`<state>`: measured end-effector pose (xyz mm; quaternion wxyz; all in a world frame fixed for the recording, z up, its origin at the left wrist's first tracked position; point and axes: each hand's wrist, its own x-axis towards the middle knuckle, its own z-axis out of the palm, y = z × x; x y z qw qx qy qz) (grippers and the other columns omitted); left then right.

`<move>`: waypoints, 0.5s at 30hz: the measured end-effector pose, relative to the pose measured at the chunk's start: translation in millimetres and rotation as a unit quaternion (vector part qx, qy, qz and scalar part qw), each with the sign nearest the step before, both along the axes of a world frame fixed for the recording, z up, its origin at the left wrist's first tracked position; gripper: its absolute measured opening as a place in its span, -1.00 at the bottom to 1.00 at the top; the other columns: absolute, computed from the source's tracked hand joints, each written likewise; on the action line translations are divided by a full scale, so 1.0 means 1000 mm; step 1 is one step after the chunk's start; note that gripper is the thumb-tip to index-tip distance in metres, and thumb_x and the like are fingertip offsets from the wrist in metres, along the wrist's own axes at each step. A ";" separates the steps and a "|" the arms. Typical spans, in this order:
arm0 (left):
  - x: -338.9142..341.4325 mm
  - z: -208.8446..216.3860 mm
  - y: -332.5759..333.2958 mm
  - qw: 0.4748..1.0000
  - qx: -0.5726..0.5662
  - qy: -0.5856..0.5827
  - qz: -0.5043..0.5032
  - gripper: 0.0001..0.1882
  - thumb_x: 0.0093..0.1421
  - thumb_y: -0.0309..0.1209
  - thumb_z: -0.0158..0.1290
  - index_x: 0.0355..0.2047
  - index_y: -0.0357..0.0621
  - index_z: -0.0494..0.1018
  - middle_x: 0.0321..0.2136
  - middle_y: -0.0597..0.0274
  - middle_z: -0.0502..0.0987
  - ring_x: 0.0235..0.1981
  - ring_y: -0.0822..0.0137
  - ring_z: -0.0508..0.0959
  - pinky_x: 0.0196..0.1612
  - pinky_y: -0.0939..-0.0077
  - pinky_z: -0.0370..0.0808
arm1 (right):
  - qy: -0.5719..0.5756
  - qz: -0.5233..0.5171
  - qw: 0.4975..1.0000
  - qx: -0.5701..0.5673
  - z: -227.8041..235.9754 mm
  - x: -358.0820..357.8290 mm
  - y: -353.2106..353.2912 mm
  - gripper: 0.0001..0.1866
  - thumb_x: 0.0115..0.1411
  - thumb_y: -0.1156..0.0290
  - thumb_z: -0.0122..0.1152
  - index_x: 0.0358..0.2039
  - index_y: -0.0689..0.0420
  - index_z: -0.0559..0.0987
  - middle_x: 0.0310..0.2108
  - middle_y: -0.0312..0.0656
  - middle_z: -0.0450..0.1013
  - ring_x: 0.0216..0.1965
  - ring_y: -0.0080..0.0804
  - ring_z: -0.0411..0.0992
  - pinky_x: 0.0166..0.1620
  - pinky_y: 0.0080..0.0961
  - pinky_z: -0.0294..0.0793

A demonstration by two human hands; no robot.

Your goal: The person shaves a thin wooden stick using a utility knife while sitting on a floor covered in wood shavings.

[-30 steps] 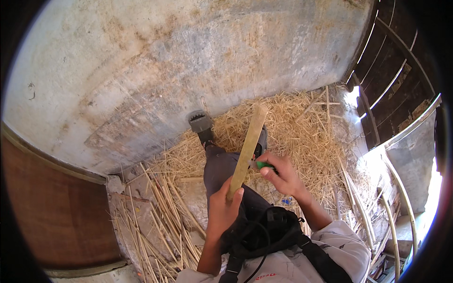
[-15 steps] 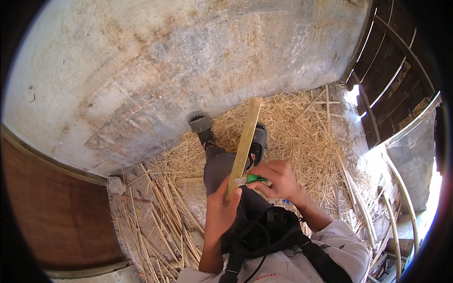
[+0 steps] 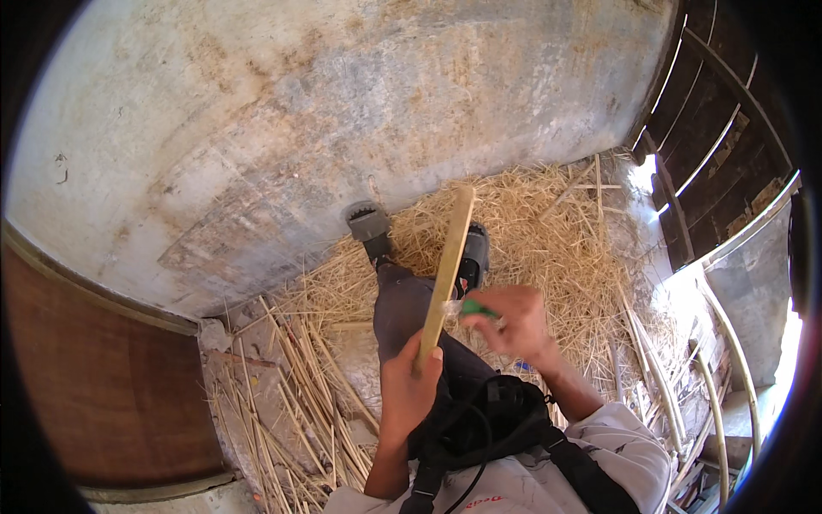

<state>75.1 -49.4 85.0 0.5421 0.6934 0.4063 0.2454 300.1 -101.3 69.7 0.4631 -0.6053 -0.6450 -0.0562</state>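
Bamboo strip (image 3: 449, 261) upright, tip toward wall, left hand (image 3: 409, 385) gripping base, right hand (image 3: 512, 321) holding green tool (image 3: 476, 308)

The one view is looking down from the person's head, close over the left hand (image 3: 409, 385) and right hand (image 3: 511, 321), with both forearms coming in from the lower edge. It is facing the straw-covered floor (image 3: 556, 231) and the foot of a pale wall (image 3: 342, 120) ahead. The wide lens is bending straight edges and darkening the rim.
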 end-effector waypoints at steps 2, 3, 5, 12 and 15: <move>-0.002 -0.002 -0.003 1.000 0.004 0.017 -0.004 -0.59 0.43 -0.37 0.12 0.21 -0.29 0.52 -0.50 0.06 0.59 -0.44 0.48 0.54 -0.33 0.41 0.51 | 0.035 -0.040 0.999 0.008 0.001 0.011 0.003 -0.71 0.14 0.17 0.55 -0.23 0.07 0.73 -0.46 -0.19 0.61 -0.51 -0.17 0.59 -0.42 -0.32 0.53; -0.003 -0.003 -0.005 1.000 0.006 0.025 -0.007 -0.59 0.43 -0.36 0.12 0.21 -0.29 0.52 -0.51 0.05 0.59 -0.44 0.47 0.55 -0.33 0.40 0.51 | 0.056 -0.061 0.997 0.004 0.003 0.016 0.005 -0.71 0.17 0.19 0.54 -0.22 0.10 0.73 -0.47 -0.15 0.61 -0.50 -0.15 0.60 -0.42 -0.31 0.54; -0.011 -0.008 -0.009 0.999 -0.030 -0.010 -0.033 -0.59 0.43 -0.35 0.11 0.20 -0.30 0.52 -0.52 0.04 0.55 -0.45 0.45 0.53 -0.33 0.38 0.50 | 0.085 -0.107 0.990 -0.024 0.006 0.028 0.010 -0.74 0.23 0.23 0.50 -0.21 0.14 0.72 -0.48 -0.11 0.60 -0.50 -0.14 0.59 -0.42 -0.31 0.53; -0.018 -0.012 -0.014 0.997 -0.010 0.013 -0.080 -0.60 0.42 -0.43 0.05 0.22 -0.25 0.52 -0.55 0.23 0.46 -0.49 0.50 0.40 -0.37 0.46 0.42 | 0.198 -0.098 0.973 -0.065 -0.012 0.052 0.004 -0.74 0.42 0.21 0.28 -0.14 0.16 0.68 -0.55 -0.12 0.51 -0.55 -0.30 0.48 -0.41 -0.36 0.43; -0.016 -0.009 -0.011 0.994 -0.067 -0.059 -0.056 -0.54 0.47 -0.49 -0.09 0.33 -0.26 0.47 -0.58 0.62 0.24 -0.56 0.73 0.18 -0.50 0.68 0.10 | 0.178 -0.018 0.979 -0.096 -0.017 0.044 -0.005 -0.71 0.41 0.16 0.27 -0.13 0.15 0.65 -0.49 -0.11 0.53 -0.49 -0.19 0.55 -0.36 -0.32 0.48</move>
